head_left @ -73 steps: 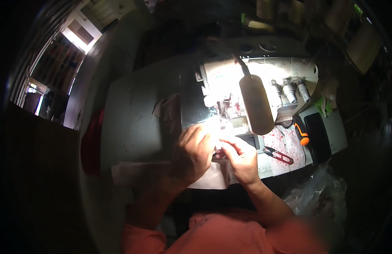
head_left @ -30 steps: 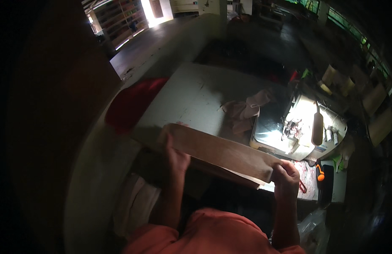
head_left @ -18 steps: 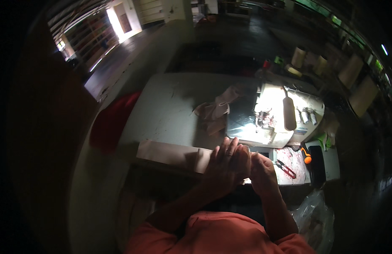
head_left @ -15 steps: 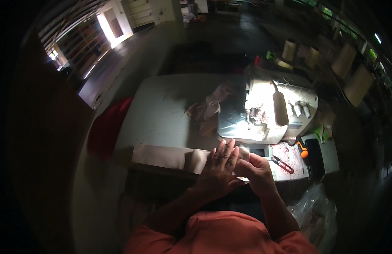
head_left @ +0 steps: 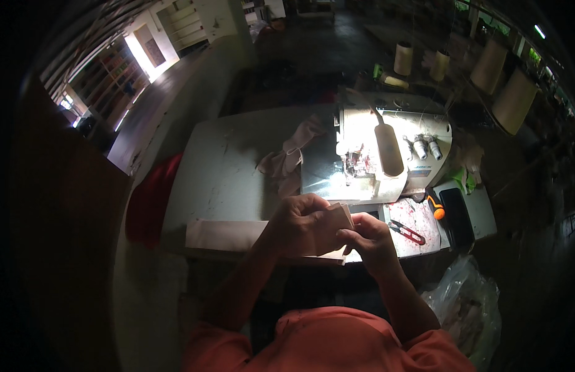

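In front of me, my left hand (head_left: 298, 224) and my right hand (head_left: 369, 240) hold a folded piece of pale pink fabric (head_left: 332, 229) between them, just above the table's near edge. Fingers of both hands are closed on it, the right thumb pressing its right edge. A long flat strip of similar fabric (head_left: 225, 235) lies along the near edge, running under my left forearm. Whether the held piece is joined to that strip, I cannot tell. Crumpled, tied-looking pale fabric (head_left: 290, 155) rests farther back on the table, left of the lit sewing machine (head_left: 418, 170).
Right of my hands lie red-handled thread snips (head_left: 406, 232), an orange-and-black tool (head_left: 436, 208) and a black phone (head_left: 456, 217). A clear plastic bag (head_left: 467, 304) hangs at lower right. Thread cones (head_left: 514, 99) stand behind the machine. Red cloth (head_left: 152, 198) sits by the table's left side.
My left hand, flat on the strip before, has lifted and curled round the fabric. The fabric's right end is now raised and folded between both hands. The view has shifted slightly.
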The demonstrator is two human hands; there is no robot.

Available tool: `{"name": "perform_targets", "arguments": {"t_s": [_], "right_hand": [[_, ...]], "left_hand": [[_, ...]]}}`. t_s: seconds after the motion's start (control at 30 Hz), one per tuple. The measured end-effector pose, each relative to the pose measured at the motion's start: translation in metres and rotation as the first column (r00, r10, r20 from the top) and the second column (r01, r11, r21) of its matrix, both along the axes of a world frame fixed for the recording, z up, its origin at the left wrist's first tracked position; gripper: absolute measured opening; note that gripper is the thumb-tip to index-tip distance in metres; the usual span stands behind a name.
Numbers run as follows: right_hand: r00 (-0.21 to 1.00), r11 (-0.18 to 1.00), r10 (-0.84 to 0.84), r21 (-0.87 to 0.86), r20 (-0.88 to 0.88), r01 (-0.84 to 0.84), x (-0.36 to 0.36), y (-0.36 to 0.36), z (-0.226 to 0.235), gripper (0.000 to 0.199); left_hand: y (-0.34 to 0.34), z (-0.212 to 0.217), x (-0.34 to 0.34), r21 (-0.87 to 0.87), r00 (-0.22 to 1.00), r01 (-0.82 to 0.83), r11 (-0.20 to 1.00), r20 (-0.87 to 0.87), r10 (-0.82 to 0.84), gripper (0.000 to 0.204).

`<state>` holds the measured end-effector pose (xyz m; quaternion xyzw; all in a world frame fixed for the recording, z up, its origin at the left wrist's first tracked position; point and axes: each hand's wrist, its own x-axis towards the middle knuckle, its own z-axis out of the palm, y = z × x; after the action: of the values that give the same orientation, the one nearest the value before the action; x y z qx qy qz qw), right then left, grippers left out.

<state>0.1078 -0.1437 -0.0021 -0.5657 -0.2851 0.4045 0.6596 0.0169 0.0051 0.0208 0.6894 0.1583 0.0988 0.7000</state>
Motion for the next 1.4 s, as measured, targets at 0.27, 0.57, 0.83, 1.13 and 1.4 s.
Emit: {"name": "perform_targets", "arguments": {"t_s": [0.27, 0.57, 0.83, 1.13, 1.4], "right_hand": [[0.991, 0.993, -0.07, 0.088, -0.116, 0.081, 0.007, 0.005, -0.01, 0.025], [0.964, 0.96, -0.26, 0.115, 0.05, 0.253, 0.023, 0.023, -0.064, 0.031], [0.97, 0.972, -0.222, 0.058, -0.103, 0.229, 0.025, 0.028, -0.054, 0.018], [0.955, 0.958, -0.259, 0.087, -0.142, 0.272, 0.03, 0.039, -0.052, 0.02], [0.946, 0.948, -0.294, 0.088, -0.133, 0.307, 0.026, 0.013, -0.055, 0.018]], "left_hand": [[-0.001, -0.001, 0.02, 0.202, 0.996, -0.081, 0.976, -0.022, 0.088, 0.013], [0.012, -0.033, 0.058, 0.941, 0.97, -0.151, 0.304, 0.201, -0.14, 0.011], [0.029, -0.034, 0.07, 0.868, 0.98, -0.087, 0.489, 0.162, -0.113, 0.007], [0.013, -0.041, 0.057, 0.942, 0.963, -0.19, 0.277, 0.233, -0.131, 0.018], [0.073, -0.048, 0.1, 0.978, 0.985, -0.082, 0.19, 0.109, -0.136, 0.02]]}}
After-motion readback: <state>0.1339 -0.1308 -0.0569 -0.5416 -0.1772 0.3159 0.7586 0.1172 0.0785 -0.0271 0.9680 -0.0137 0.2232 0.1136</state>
